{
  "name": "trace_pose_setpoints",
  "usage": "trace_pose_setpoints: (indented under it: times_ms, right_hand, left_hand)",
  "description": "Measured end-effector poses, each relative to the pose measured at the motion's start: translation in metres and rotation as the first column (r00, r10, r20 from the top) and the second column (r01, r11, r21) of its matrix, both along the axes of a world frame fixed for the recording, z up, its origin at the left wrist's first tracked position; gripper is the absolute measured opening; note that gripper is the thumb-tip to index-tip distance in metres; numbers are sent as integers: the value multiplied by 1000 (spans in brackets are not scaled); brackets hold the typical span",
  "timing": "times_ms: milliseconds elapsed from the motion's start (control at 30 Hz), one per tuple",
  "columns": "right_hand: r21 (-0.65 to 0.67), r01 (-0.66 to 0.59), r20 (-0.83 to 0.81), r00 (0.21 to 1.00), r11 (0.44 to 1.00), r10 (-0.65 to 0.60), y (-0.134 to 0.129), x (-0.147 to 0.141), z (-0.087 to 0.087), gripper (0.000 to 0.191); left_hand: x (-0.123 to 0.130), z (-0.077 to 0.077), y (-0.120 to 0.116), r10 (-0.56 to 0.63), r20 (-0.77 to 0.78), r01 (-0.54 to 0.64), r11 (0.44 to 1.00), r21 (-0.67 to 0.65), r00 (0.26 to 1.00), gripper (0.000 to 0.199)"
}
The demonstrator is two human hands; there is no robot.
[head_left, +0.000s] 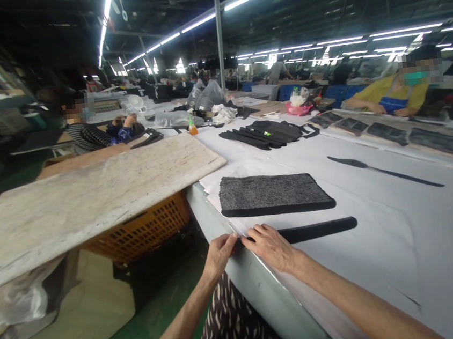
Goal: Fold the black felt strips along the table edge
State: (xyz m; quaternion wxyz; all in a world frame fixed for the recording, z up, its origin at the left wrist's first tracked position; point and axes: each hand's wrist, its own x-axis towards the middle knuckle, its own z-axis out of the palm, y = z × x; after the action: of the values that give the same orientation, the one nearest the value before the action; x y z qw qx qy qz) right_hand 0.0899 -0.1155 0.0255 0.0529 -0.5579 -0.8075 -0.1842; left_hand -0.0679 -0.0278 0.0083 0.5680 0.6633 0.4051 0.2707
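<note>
A narrow black strip (pixel 320 230) lies on the white-covered table, its near end reaching the table's edge. My right hand (pixel 273 246) presses on that end with bent fingers, thumb side toward the edge. Just beyond the edge, my left hand (pixel 221 253) is closed in a pinch at the strip's tip; a small red thing shows under its fingers, too hidden to name. Behind the strip rests a stack of grey ribbed pieces (pixel 271 193) with a black front border. Further back are several black pieces (pixel 265 133) laid side by side.
A pale worn board (pixel 91 189) stands out at the left, above an orange crate (pixel 144 229). A thin black piece (pixel 384 170) lies to the right. A small orange bottle (pixel 192 127) stands at the back. Two people work across the tables, one left, one right.
</note>
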Motion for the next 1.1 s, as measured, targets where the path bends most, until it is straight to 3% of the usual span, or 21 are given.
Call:
trace_pose_setpoints:
  times_ms: [433, 800, 1100]
  right_hand:
    - [9, -58, -8, 998, 998, 58, -10, 28, -2, 11]
    - [41, -85, -39, 996, 996, 86, -29, 46, -3, 19]
    - [41, -96, -1, 995, 995, 96, -43, 57, -3, 24]
  left_hand:
    - [0, -27, 10, 50, 36, -42, 982, -183, 998, 44]
    - [-44, -40, 15, 120, -43, -126, 974, -186, 992, 46]
    - [-81, -74, 27, 221, -166, -252, 948, -196, 961, 49]
